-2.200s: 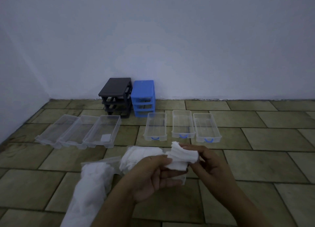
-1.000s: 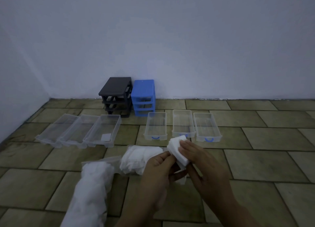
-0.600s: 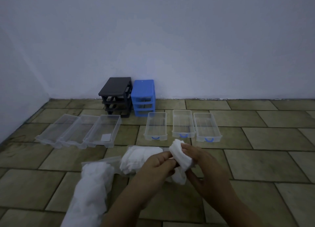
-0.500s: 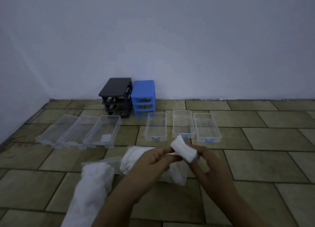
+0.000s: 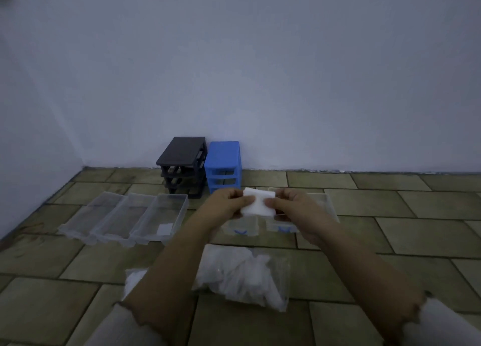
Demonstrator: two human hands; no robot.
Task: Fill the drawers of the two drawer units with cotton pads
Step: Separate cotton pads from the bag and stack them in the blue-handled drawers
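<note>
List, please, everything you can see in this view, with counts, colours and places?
Black unit: one, by the wall, slots open.
Blue unit: one, right of the black unit.
Left drawers: three, clear, on the floor; the rightmost holds one pad.
Right drawers: clear, blue handles, partly hidden behind the hands; count unclear.
Pad stack: white, held over the right drawers.
Pad bags: two, clear, on the near floor.
Left hand, right hand: each pinches one end of the stack.

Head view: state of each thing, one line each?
Left hand: pinches pad stack.
Right hand: pinches pad stack.
Pad stack: held above blue-handled drawers.
Black unit: drawers out.
Blue unit: drawers out.
Rightmost clear drawer: holds one pad.
Pad bag: lies on floor.
</note>
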